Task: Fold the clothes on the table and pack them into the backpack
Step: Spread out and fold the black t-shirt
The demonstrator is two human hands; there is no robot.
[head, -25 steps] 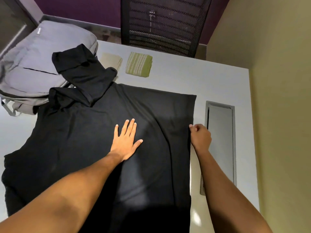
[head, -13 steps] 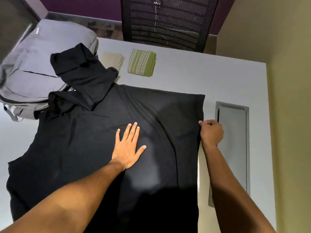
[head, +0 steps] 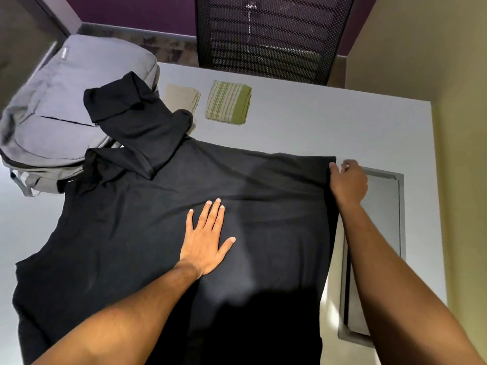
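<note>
A black shirt lies spread over the white table, one sleeve folded back toward the grey backpack at the far left. My left hand presses flat on the middle of the shirt, fingers straight. My right hand pinches the shirt's right edge near its far corner. A folded green striped cloth and a folded beige cloth lie at the back of the table.
A black mesh chair stands behind the table's far edge. A recessed grey cable hatch sits in the table at the right, under my right forearm. A yellow wall runs along the right side.
My right hand has slid along the shirt's right edge away from me toward the far corner. My left hand has stayed flat on the shirt.
</note>
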